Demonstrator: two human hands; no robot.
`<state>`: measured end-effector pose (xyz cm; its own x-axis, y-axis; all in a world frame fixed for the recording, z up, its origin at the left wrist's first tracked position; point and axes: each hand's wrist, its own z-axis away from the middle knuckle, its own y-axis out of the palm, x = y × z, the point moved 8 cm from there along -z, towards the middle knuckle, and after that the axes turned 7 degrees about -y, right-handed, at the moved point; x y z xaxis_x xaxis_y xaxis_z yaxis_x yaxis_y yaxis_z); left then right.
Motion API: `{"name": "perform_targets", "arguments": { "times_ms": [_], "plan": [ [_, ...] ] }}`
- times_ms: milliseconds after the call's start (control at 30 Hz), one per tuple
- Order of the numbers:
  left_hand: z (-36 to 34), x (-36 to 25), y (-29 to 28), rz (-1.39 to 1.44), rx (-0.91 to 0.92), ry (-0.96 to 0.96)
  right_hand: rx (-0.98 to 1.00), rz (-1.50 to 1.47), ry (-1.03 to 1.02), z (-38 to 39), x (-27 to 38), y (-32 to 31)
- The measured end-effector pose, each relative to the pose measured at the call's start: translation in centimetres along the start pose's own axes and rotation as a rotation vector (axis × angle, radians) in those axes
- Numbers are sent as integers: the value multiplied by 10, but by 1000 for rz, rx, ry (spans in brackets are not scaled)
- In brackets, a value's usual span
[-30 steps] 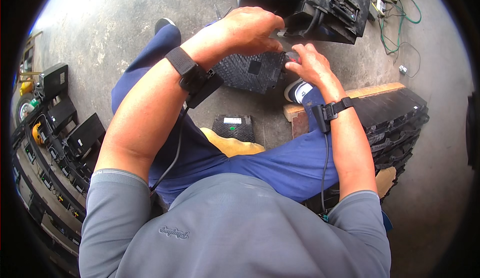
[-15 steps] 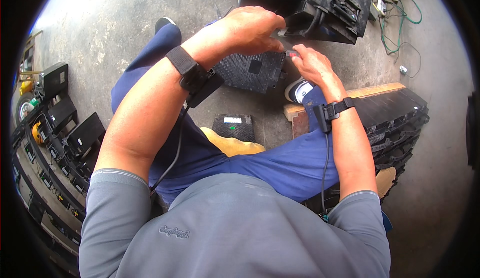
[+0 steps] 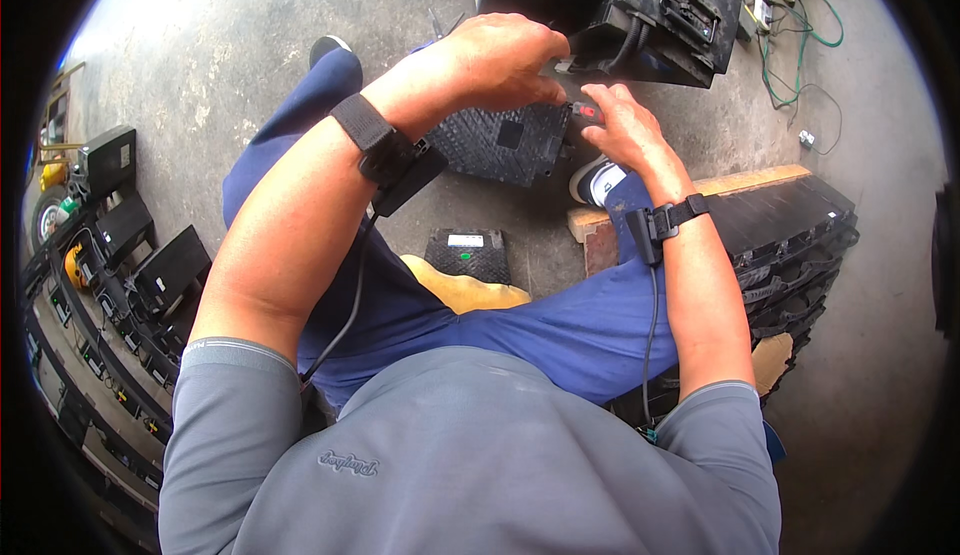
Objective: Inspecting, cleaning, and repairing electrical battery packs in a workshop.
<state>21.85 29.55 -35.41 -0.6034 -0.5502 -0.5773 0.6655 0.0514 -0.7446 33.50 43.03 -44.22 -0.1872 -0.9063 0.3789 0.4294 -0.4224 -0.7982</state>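
My left hand point(image 3: 508, 60) is held out in front, its fingers curled and closed. A small greyish piece shows at its fingertips, too hidden to name. Close beside it on the right, my right hand point(image 3: 625, 125) grips a small tool with a black-and-red handle point(image 3: 587, 111) between thumb and fingers. The tool points toward the left hand; its kind does not show. Just beyond the hands stands a black box-shaped unit point(image 3: 660, 40) with a thick black cable. Below my left hand a black textured panel point(image 3: 508, 155) lies on the floor.
A smaller black box point(image 3: 468, 255) with a white label lies between my legs, next to yellow material point(image 3: 465, 290). Black modules are stacked at right point(image 3: 790, 220) beside a wooden plank point(image 3: 750, 179). Green cable point(image 3: 838, 30) lies far right; black units point(image 3: 172, 270) stand at left.
The fingers of my right hand have shifted on the tool, and more of its red-and-black handle now shows. My left hand has hardly moved.
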Motion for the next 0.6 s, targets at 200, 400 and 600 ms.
{"name": "perform_targets", "arguments": {
  "times_ms": [200,400,600],
  "plan": [
    [1,0,-2,12,-18,-4,56,34,45,-1,-6,5],
    [0,0,-1,4,-25,10,9,-31,43,-1,-6,4],
    [0,1,0,6,-8,-5,12,10,8,-4,-2,1]
  ]
}}
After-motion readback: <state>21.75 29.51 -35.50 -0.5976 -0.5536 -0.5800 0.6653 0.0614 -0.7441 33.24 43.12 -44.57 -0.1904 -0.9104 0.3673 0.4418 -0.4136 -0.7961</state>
